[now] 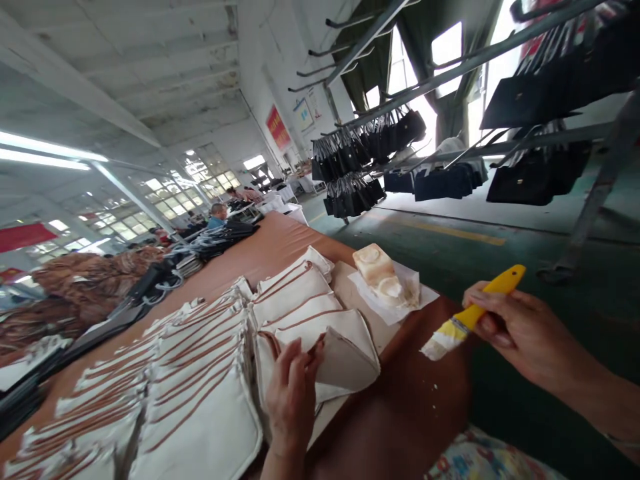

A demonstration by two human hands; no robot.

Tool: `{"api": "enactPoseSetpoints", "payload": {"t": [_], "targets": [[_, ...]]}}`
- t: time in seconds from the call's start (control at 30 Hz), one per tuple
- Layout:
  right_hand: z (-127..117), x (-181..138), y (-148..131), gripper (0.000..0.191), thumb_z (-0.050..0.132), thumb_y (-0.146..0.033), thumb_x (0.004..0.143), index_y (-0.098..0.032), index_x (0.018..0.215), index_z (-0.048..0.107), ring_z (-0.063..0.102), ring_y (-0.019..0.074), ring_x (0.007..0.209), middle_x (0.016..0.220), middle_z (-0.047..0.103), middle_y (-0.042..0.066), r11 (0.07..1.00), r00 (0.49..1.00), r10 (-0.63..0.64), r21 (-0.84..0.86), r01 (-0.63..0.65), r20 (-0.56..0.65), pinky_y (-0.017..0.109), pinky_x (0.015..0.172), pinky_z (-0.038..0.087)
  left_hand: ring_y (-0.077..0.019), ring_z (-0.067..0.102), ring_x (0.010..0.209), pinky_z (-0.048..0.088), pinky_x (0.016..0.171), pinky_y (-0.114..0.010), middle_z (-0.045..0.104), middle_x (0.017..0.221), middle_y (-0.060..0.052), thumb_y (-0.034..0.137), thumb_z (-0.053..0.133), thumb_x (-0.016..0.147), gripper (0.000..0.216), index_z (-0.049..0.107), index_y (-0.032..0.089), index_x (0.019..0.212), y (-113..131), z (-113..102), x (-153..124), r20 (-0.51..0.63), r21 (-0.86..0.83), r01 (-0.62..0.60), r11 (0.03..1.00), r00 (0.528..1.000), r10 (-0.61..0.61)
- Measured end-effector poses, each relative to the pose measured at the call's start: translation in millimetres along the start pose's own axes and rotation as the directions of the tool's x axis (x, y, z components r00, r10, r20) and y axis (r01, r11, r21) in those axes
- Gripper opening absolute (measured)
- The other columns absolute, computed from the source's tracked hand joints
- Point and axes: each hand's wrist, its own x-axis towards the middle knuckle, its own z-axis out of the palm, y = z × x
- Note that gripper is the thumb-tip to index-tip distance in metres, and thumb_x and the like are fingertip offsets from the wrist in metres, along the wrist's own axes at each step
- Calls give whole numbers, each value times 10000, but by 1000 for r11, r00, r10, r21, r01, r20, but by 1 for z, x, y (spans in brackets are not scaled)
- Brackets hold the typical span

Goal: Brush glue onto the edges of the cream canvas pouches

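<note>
My right hand [515,327] is closed around the yellow handle of a paintbrush [505,280], whose bristles are coated with white paste and point down and left over the table's edge. My left hand [293,393] is closed on the upper edge of a cream-white bag piece [350,360] with brown edging, the nearest in its row. The fingers partly cover that edge. Right of the row, a cut plastic container [377,267] smeared with whitish paste lies on a white sheet [425,293].
Rows of similar white bag pieces [200,400] lie along the brown-covered table [285,230]. Dark straps [155,277] and brown bundles [95,280] are at left. Racks of black bags [530,100] stand right. A person [218,215] sits farther back. White drops dot the table's near edge.
</note>
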Motion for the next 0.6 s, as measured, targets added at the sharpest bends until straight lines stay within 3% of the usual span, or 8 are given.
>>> {"api": "enactPoseSetpoints", "payload": {"t": [0.1, 0.2, 0.37, 0.43, 0.53, 0.6], "targets": [[4, -6, -7, 216, 754, -345, 788, -160, 771, 642, 326, 82, 461, 539, 406, -16, 1000, 1000, 2, 0, -2, 13, 165, 370, 250, -243, 583, 1172, 518, 917, -360, 587, 1286, -115, 247, 618, 886, 101, 578, 210, 971, 8, -16, -5, 33, 5, 13, 1000, 999, -13], [10, -13, -6, 230, 752, -359, 796, -161, 767, 638, 333, 81, 466, 539, 409, -12, 1000, 999, 9, -17, -8, 50, 161, 370, 244, -244, 589, 1163, 523, 907, -369, 599, 1278, -132, 264, 594, 902, 93, 539, 202, 945, 12, -24, 1, 65, 1, 0, 1000, 998, 0], [10, -19, -3, 213, 745, -347, 804, -162, 770, 646, 326, 77, 464, 536, 408, -10, 1000, 999, 11, -10, -10, 44, 162, 368, 237, -254, 566, 1180, 491, 948, -399, 577, 1316, -122, 266, 564, 918, 94, 515, 209, 862, 19, -43, 11, 322, -21, -122, 992, 939, 122], [8, -19, -3, 201, 741, -334, 807, -161, 771, 645, 320, 72, 460, 534, 407, -13, 1000, 999, -1, -7, 1, 40, 160, 373, 250, -252, 581, 1128, 481, 952, -407, 595, 1269, -110, 263, 579, 908, 57, 547, 217, 899, 21, -52, 9, 302, 3, -138, 990, 944, 130], [6, -20, -4, 202, 737, -334, 808, -161, 768, 641, 326, 73, 460, 528, 406, -16, 999, 999, -26, -22, 27, 45, 156, 377, 261, -211, 621, 905, 505, 841, -364, 649, 1041, -85, 249, 584, 904, 24, 576, 228, 912, 19, -61, -3, 201, 83, -117, 990, 975, 99], [5, -21, -5, 205, 737, -343, 809, -163, 778, 645, 334, 77, 464, 531, 411, -14, 999, 998, -26, -35, 28, 53, 156, 374, 257, -188, 615, 796, 501, 758, -330, 649, 938, -71, 253, 568, 912, 50, 572, 223, 873, 19, -65, -13, 236, 134, -96, 986, 970, 62]]}}
